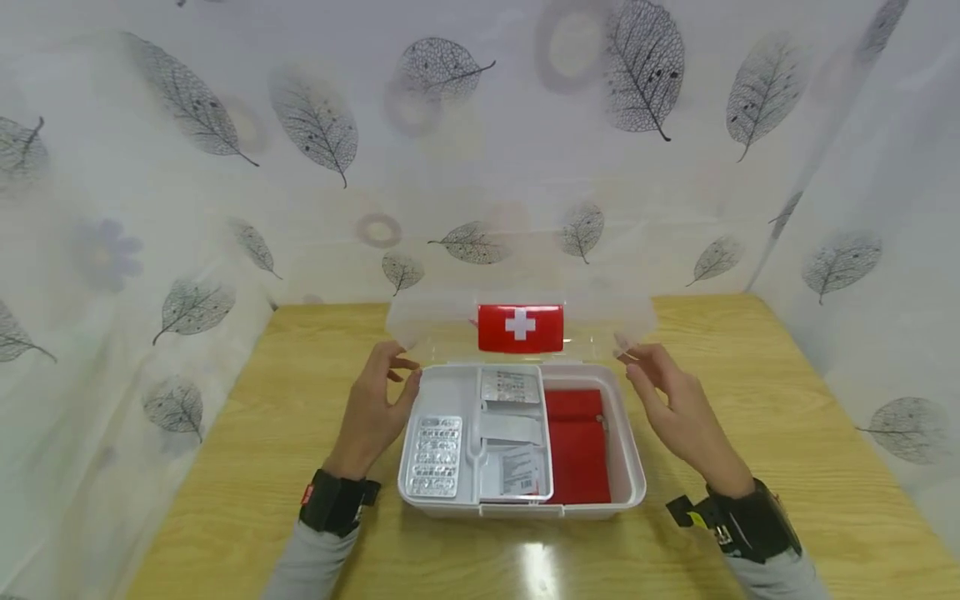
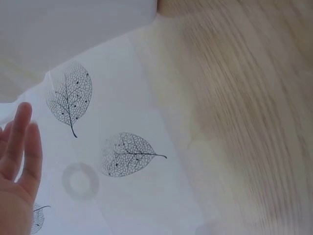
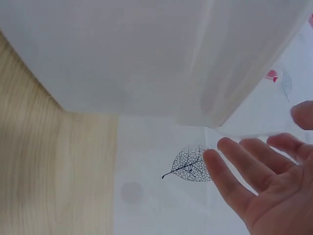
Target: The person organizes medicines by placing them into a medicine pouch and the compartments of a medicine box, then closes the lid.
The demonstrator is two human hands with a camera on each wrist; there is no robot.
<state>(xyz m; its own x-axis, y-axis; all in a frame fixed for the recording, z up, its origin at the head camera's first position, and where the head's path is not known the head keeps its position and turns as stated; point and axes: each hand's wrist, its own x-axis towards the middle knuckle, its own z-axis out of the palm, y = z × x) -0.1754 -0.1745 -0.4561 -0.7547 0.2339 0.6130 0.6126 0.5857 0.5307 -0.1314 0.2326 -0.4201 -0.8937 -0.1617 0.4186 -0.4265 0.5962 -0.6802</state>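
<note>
A white first-aid box (image 1: 636, 475) sits on the table with its clear lid (image 1: 442, 329) raised at the back; a red label (image 1: 493, 329) with a white cross is on the lid. My left hand (image 1: 375, 421) is by the box's back left corner, fingers near the lid's left edge. At the lid's right edge is my right hand (image 1: 678, 412), its fingers extended and thumb apart in the right wrist view. Whether either hand touches the lid, I cannot tell. Inside, a white tray (image 1: 453, 390) carries a blister pack (image 1: 437, 458) and several small packets (image 1: 519, 472).
Right of the tray, a red fabric item (image 1: 576, 467) lies in the box. The wooden table (image 1: 277, 433) extends around the box. White leaf-patterned sheeting (image 1: 480, 167) rises behind the table and along both sides.
</note>
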